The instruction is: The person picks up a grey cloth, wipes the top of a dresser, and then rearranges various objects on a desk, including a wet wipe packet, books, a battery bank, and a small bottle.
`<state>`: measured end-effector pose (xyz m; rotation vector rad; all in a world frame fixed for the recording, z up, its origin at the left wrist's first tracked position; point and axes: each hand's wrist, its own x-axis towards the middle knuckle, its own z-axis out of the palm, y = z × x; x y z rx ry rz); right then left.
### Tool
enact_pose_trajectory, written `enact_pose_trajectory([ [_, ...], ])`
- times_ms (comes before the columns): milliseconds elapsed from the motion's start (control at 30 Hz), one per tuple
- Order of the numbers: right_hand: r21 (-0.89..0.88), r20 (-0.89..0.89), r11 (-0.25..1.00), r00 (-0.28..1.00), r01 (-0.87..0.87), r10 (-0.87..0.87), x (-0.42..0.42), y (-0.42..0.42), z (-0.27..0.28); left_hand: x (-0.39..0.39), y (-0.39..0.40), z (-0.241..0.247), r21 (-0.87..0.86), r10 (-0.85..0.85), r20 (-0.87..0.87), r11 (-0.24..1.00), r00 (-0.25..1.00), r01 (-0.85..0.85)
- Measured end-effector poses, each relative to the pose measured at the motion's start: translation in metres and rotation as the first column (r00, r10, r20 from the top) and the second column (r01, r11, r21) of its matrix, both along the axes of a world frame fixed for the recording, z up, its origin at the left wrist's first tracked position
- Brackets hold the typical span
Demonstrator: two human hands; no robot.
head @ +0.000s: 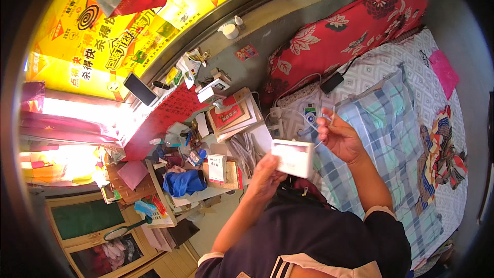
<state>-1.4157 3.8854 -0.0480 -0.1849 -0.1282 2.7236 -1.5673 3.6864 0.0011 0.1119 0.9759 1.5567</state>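
Note:
My left hand (268, 170) grips the left side of a small white plastic device (292, 166) with a rectangular window, held in front of my chest. Glare washes out much of its face, and the print on it is too blurred to tell. To the right and a little higher, my right hand (342, 139) pinches a thin white cable or tube (320, 81) between thumb and fingers. The line loops above the hand over the bed's edge. A short stretch of it shows between this hand and the device; whether it joins the device cannot be told.
On the right is a bed with a plaid blanket (370, 123), a black adapter (332, 82) and a red floral cover (328, 38). The cluttered desk on the left holds papers (247, 116), a blue cloth (183, 182) and a white box (217, 168). A phone (140, 88) leans by the window.

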Motion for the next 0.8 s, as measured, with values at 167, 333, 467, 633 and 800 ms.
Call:
enact_pose_trajectory([
  [167,-0.126,-0.205,0.991,0.977,0.033,-0.059,-0.013,-0.027,0.052,0.006,0.019,0.014,0.138,-0.300,0.065,0.947,0.952,0.289],
  [333,-0.140,-0.242,0.964,0.936,0.228,-0.257,-0.018,-0.045,0.066,0.012,0.004,0.019,0.170,-0.519,0.167,0.853,0.838,0.494],
  [467,0.080,-0.172,0.907,0.902,0.413,-0.396,-0.023,-0.048,0.065,0.021,-0.002,0.031,0.217,-0.601,0.141,0.794,0.787,0.568],
  [633,0.359,-0.010,0.847,0.909,0.391,-0.416,-0.022,-0.055,0.069,0.014,-0.012,0.031,0.186,-0.518,0.079,0.847,0.852,0.498],
  [800,0.839,0.367,0.487,0.912,-0.241,-0.181,-0.001,-0.065,0.051,-0.011,-0.009,0.034,0.161,-0.283,0.007,0.947,0.959,0.278],
])
